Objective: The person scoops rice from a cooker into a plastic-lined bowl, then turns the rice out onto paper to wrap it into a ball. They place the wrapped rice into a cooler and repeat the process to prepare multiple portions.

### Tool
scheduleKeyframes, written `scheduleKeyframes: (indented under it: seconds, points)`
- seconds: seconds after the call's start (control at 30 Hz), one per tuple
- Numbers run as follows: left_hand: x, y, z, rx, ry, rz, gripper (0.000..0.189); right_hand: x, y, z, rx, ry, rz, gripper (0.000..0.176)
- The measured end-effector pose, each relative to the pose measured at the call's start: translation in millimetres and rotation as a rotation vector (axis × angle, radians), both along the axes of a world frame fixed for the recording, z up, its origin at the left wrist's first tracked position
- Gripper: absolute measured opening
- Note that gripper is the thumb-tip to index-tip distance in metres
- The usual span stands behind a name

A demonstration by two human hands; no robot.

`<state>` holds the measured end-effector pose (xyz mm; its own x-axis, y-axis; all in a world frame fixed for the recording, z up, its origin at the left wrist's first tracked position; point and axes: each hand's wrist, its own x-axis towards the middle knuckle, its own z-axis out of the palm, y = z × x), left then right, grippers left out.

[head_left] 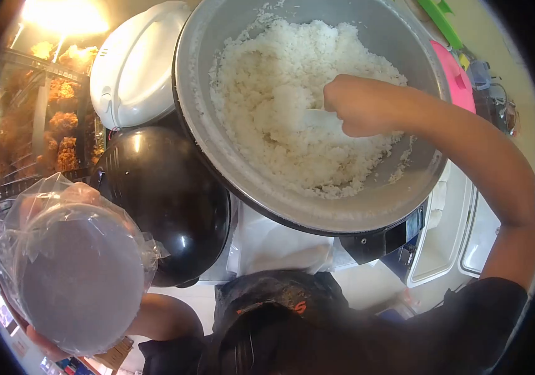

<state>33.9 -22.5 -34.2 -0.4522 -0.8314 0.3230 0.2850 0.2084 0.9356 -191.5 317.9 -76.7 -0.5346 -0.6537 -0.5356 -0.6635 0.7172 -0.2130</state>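
Note:
My right hand (367, 106) is closed in a fist over the large pot (208, 134) of cooked white rice (267, 94). It grips a pale rice paddle (319, 117); only a short piece shows, and the rest is hidden by the hand and the rice. At the lower left, my left hand (45, 342) is wrapped round a round whitish container (83, 281). A clear plastic bag (11, 234) covers the container, its loose edges sticking out at the top and sides. Some fingers show through the plastic at the top; the palm is hidden behind the container.
A black rounded lid or pot (167, 200) sits between the container and the rice pot. Behind it is a white appliance lid (139, 62). A lit display case (61, 112) with fried food stands at the left. Right of the pot are a pink item (452, 78) and a white bin (445, 234).

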Motion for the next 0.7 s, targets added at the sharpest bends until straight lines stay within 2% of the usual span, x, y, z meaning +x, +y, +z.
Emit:
scheduleKeyframes:
  seconds: [0.07, 0.17, 0.37, 0.47, 0.57, 0.67, 0.7]
  points:
    - [1, -3, -1, -0.005, 0.001, 0.007, 0.061, -9, 5, -13, -0.105, -0.041, 0.027, 0.012]
    - [3, -6, -1, -0.015, -0.001, 0.022, 0.061, -23, 6, -5, 0.029, -0.358, -0.278, 0.013]
    - [5, -8, -3, -0.024, -0.01, 0.033, 0.062, -23, 10, 11, 0.071, -0.481, -0.553, 0.014]
    - [5, -9, -3, -0.027, -0.011, 0.031, 0.062, -29, 23, -3, 0.044, -0.322, -0.284, 0.015]
    - [6, -10, -5, -0.024, -0.015, 0.032, 0.062, -26, 13, 13, 0.06, -0.231, -0.256, 0.02]
    - [6, -11, -4, -0.028, -0.023, 0.029, 0.063, -20, 15, 4, 0.036, -0.139, -0.132, 0.024]
    - [6, -11, -5, -0.029, -0.026, 0.027, 0.063, -18, 15, 4, 0.071, -0.129, -0.159, 0.025]
